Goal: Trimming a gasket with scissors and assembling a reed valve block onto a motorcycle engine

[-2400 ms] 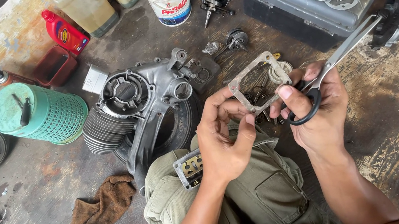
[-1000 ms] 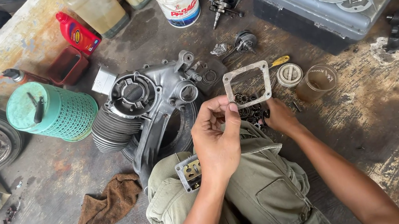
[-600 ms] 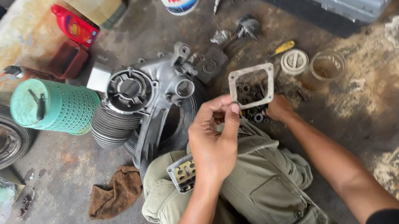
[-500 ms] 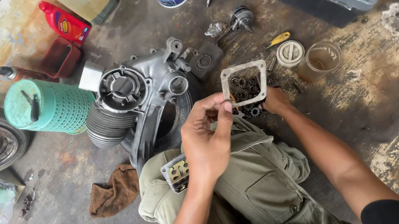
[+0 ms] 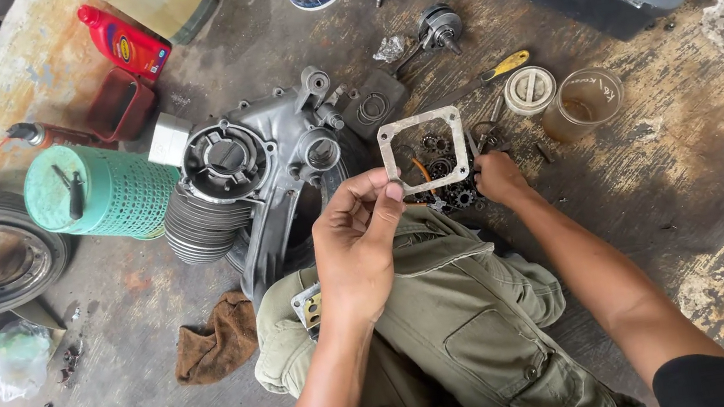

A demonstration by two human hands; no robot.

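Fingertips (image 5: 391,191) of the left hand (image 5: 354,243) pinch the near left corner of a thin, flat, rectangular gasket (image 5: 424,152), an open pale frame held up above the oily concrete floor (image 5: 716,176). Behind it lie small toothed metal gears (image 5: 453,194). Just right, the right hand (image 5: 499,180) curls loosely over those parts; whether it grips any, I cannot tell.
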